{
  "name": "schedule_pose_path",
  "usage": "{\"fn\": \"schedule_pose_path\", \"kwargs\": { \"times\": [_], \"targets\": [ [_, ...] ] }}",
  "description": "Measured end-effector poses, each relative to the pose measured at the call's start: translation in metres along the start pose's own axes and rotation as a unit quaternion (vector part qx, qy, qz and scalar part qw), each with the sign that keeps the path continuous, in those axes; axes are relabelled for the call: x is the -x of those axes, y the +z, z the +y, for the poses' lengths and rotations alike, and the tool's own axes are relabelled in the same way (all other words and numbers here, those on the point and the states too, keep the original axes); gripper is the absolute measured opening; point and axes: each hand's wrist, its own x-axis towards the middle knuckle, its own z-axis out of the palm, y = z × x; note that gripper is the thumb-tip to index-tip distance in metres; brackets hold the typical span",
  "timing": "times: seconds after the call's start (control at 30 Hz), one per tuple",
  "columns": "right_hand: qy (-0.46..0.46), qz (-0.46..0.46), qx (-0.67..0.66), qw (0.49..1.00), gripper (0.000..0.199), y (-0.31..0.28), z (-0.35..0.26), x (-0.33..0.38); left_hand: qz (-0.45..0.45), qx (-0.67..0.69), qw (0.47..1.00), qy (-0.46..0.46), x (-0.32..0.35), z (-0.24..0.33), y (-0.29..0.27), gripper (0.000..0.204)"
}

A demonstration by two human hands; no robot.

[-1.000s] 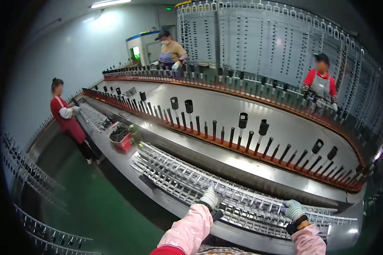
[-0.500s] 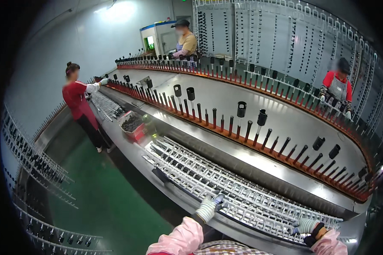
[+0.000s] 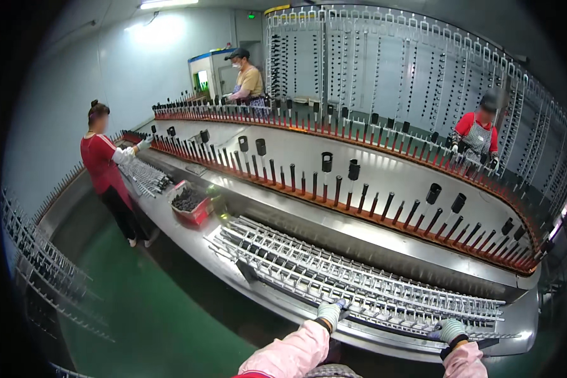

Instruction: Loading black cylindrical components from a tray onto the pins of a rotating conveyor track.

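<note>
Several long silvery metal racks (image 3: 334,277) with rows of short cross prongs lie side by side on the bench in front of me. My left hand (image 3: 330,313), in a striped work glove with grey fingers, is closed on the nearest rack (image 3: 384,320) around its middle. Farther right, my right hand (image 3: 451,330), gloved alike, grips that same rack close to its right end. Its right tip sticks out past this hand over the bench end. The undersides of my fingers are hidden. Pink sleeves cover both forearms.
Beyond the racks runs a curved conveyor line (image 3: 321,196) of upright spindles, some topped with black cylindrical parts (image 3: 354,169). A red box (image 3: 192,205) of small black pieces stands left, beside a greenish bottle (image 3: 217,200). Three people work around the line. More racks hang at left.
My view has swung, shifting the scene leftward. My left hand has moved a little right along the racks, with the arm stretched farther. Both hands stay on the racks. The spindles' parts look shifted.
</note>
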Motion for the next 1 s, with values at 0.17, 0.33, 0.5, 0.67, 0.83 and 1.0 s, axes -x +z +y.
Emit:
{"fn": "schedule_pose_path", "kwargs": {
  "times": [0.17,0.33,0.5,0.67,0.83,1.0],
  "targets": [
    [0.026,-0.043,-0.010,0.999,0.074,-0.009,0.002,0.006,-0.048,-0.054,0.995,-0.070,0.024,0.022,0.008,0.018],
    [0.013,-0.079,0.015,0.997,0.074,-0.021,-0.012,0.013,-0.221,-0.344,0.888,-0.213,0.024,0.067,-0.042,0.041],
    [0.009,-0.069,0.009,0.998,0.062,-0.005,0.011,-0.002,-0.244,-0.435,0.865,-0.055,0.036,0.218,-0.067,0.055],
    [0.056,-0.121,0.036,0.990,0.050,-0.033,-0.024,-0.002,-0.016,-0.281,0.955,0.090,-0.052,0.391,-0.149,0.043],
    [0.164,0.161,0.070,0.971,0.027,-0.074,-0.067,0.023,0.072,-0.113,0.957,0.256,-0.150,0.554,-0.180,0.027],
    [0.067,0.476,-0.103,0.871,0.030,-0.148,-0.270,0.028,0.091,-0.102,0.895,0.425,-0.306,0.719,-0.232,0.030]
  ]
}}
